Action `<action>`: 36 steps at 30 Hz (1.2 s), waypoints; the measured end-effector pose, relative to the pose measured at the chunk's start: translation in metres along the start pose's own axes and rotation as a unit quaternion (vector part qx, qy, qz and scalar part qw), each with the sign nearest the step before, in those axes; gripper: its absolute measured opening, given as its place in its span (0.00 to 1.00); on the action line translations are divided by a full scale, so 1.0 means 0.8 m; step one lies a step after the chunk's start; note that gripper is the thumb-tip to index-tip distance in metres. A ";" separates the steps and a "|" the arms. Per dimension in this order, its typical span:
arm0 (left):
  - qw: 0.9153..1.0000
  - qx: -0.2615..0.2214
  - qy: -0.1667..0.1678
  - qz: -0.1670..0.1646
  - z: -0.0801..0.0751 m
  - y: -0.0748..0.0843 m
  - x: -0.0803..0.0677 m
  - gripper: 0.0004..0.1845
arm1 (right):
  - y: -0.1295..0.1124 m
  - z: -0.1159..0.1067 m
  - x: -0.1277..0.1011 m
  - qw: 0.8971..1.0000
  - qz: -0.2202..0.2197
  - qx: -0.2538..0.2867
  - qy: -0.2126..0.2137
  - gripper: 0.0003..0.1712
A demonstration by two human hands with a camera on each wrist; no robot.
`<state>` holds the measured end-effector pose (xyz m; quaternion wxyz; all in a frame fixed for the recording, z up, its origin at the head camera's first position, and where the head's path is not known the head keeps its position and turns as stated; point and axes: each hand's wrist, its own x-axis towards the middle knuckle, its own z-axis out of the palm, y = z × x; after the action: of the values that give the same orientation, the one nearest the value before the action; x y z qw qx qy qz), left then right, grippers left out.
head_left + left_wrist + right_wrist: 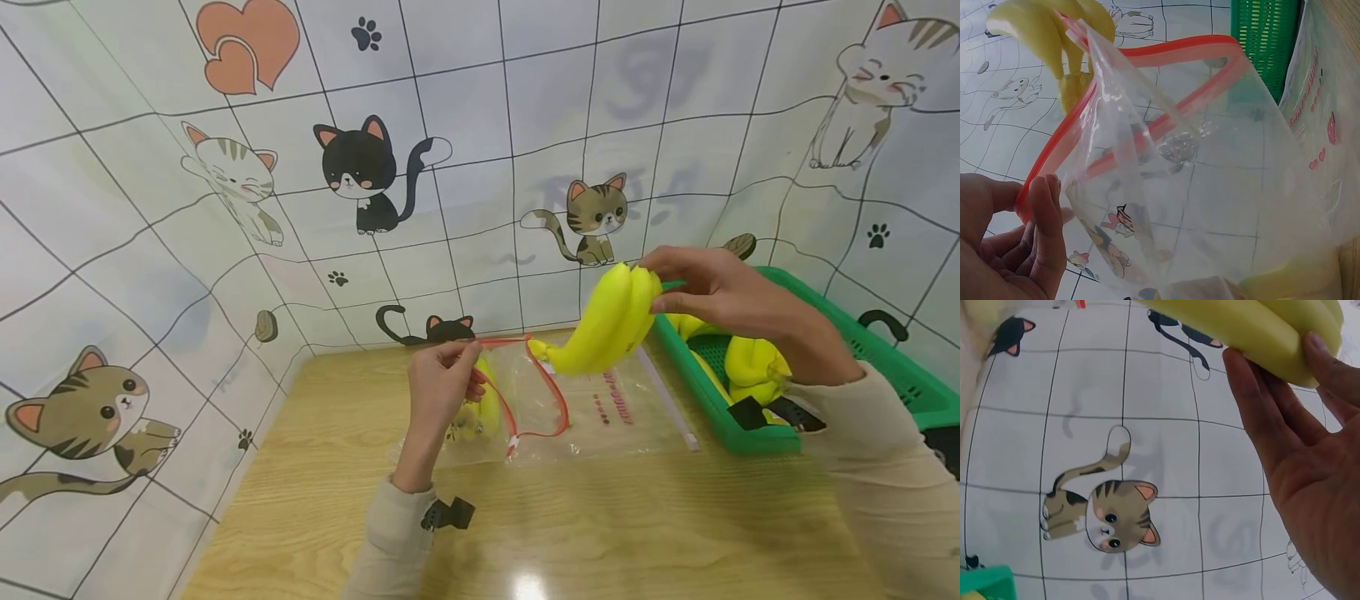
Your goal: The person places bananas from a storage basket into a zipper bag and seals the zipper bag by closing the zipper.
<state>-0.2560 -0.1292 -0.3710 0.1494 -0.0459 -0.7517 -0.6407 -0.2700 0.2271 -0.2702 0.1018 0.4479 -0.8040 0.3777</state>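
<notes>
My left hand (pixel 442 379) pinches the red zip edge of a clear zip bag (pixel 1210 162), whose mouth gapes. Low in that bag shows a yellow banana-like shape (pixel 489 400). My right hand (pixel 712 287) holds a bunch of yellow bananas (pixel 607 321) by the tip end, thumb on one side and fingers on the other. The bunch slants down to the left, and its stem end overlaps the bag's red edge in the head view. From the left wrist, the bunch appears beyond the bag's mouth.
Another clear bag (pixel 652 417) with pink print and a pale zip strip lies flat on the wooden table (pixel 600 525). At the right stands a green basket (pixel 750 437) holding more bananas (pixel 753 367). A cat-printed wall covering (pixel 480 183) rises behind the table.
</notes>
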 end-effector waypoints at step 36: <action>0.999 0.020 -0.023 0.012 -0.001 0.003 -0.001 0.12 | 0.035 0.188 0.024 0.993 -0.030 -0.075 0.088 0.23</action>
<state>-0.2548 -0.1294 -0.3689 0.1406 -0.0671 -0.7670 -0.6224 -0.2771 0.1187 -0.3799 0.2169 0.4278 -0.8044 0.3506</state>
